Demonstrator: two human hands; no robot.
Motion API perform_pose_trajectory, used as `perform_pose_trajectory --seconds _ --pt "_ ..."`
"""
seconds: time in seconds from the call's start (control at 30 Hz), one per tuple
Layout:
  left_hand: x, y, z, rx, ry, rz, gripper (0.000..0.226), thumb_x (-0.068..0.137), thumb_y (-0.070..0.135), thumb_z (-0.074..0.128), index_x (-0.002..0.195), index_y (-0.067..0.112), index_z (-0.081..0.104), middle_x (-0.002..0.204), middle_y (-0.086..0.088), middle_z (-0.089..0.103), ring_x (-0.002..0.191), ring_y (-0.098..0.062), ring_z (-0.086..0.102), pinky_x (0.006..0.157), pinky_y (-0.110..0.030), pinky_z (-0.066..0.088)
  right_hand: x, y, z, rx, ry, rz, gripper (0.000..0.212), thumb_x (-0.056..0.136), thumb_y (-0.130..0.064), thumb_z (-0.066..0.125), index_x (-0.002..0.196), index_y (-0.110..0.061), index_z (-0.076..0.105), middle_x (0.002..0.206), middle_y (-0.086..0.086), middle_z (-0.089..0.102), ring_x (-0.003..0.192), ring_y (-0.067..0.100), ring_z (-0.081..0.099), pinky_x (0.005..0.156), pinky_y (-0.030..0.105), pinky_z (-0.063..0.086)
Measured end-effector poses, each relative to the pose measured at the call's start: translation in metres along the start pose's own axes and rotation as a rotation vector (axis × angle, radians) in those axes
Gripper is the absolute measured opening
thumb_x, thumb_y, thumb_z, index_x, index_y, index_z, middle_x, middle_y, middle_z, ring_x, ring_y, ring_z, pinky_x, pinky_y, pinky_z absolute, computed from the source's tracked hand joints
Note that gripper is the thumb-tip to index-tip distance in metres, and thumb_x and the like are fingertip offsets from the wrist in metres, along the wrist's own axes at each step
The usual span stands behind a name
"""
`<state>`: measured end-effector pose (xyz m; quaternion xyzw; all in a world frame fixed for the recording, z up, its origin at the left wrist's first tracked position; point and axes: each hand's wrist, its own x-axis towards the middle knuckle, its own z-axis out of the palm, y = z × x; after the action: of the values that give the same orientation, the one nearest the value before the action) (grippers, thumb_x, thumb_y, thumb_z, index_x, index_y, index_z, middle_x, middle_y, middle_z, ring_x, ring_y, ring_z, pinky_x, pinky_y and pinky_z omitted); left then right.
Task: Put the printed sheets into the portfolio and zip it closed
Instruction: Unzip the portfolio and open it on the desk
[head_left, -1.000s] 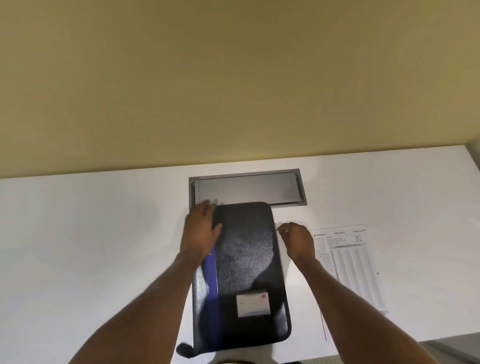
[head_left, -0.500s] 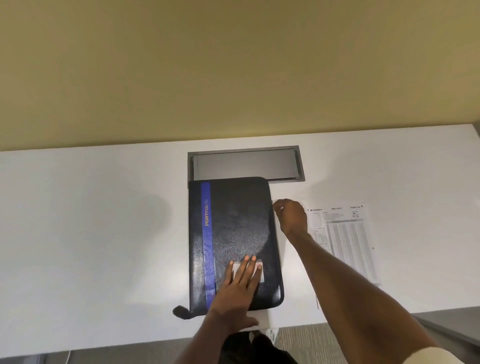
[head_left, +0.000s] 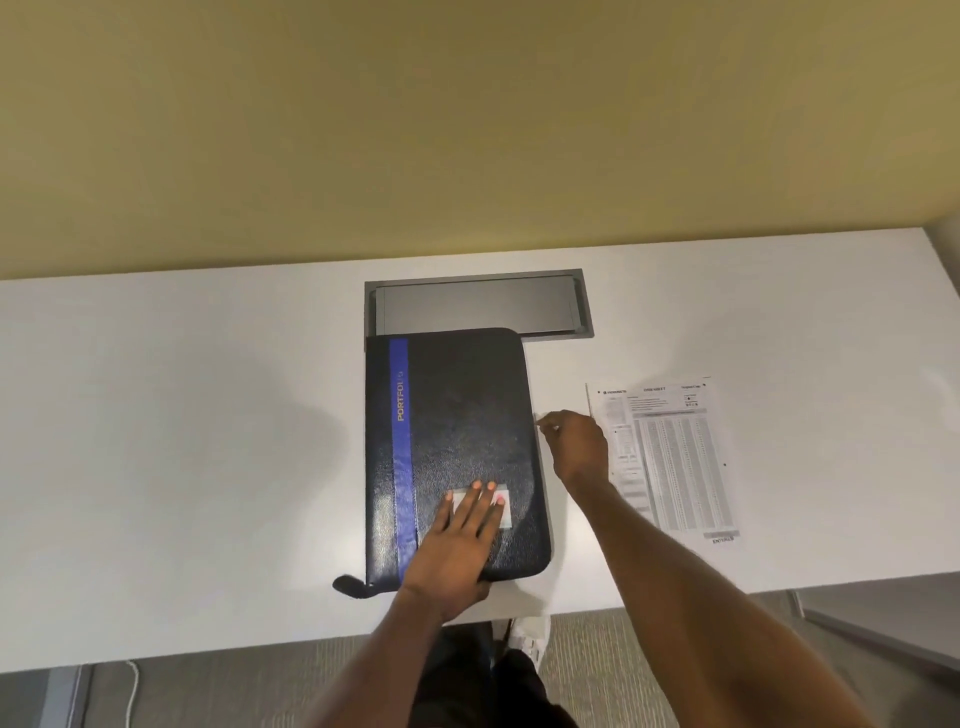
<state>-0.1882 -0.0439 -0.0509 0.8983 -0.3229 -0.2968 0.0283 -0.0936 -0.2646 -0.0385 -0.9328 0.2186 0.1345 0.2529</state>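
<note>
Nothing packed yet: my flat, open left hand pins the shut portfolio; my right hand pinches its zipper pull; printed sheets wait at centre right.

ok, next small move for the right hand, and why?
Probably pull the zipper on toward the near corner. The portfolio lies shut, the sheets lie outside it on the table, the left hand presses the cover flat, and the right hand pinches at its right edge. The pull itself is too small to see.
</note>
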Motion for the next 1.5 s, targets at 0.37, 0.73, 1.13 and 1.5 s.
perform_pose_trajectory --seconds 0.37,0.73,1.13,1.5 --pt "-0.009 0.009 0.0 -0.055 0.025 -0.072 0.095 0.098 0.035 0.061 0.166 0.013 -0.002 0.175 -0.006 -0.009 0.161 -0.022 -0.011 0.132 -0.045 0.0 -0.075 0.039 0.018 0.071 0.013 0.022 0.022 0.101 -0.025 0.057 0.102 -0.024 0.079 0.107 -0.001 0.079 0.096 0.023 0.072 0.08 0.03 0.052" --pt "-0.015 0.023 0.012 -0.093 0.071 -0.153 0.072 0.105 0.019 0.047 0.166 0.016 0.008 0.175 -0.003 -0.001 0.162 -0.022 -0.004 0.131 -0.044 0.01 -0.148 0.068 0.037 0.213 0.056 0.04 0.02 0.097 -0.012 0.059 0.093 -0.02 0.077 0.099 -0.003 0.079 0.088 0.019 0.072 0.074 0.031 0.055" --pt "-0.027 0.035 0.019 -0.101 0.137 -0.212 0.051 0.109 0.016 0.044 0.159 0.012 0.036 0.171 -0.006 0.027 0.16 -0.027 0.02 0.124 -0.047 0.032 -0.21 0.071 0.07 0.185 0.12 -0.05 0.018 0.089 -0.006 0.075 0.1 -0.02 0.081 0.09 -0.005 0.079 0.078 0.01 0.069 0.07 0.022 0.055" --pt "-0.031 0.027 0.006 -0.032 0.059 -0.142 0.055 0.107 0.014 0.051 0.159 0.011 0.034 0.172 -0.005 0.023 0.16 -0.027 0.019 0.116 -0.05 0.042 -0.224 0.026 0.117 0.146 -0.059 -0.121 0.008 0.092 -0.016 0.07 0.094 -0.017 0.078 0.094 -0.001 0.077 0.085 0.017 0.069 0.077 0.033 0.059"
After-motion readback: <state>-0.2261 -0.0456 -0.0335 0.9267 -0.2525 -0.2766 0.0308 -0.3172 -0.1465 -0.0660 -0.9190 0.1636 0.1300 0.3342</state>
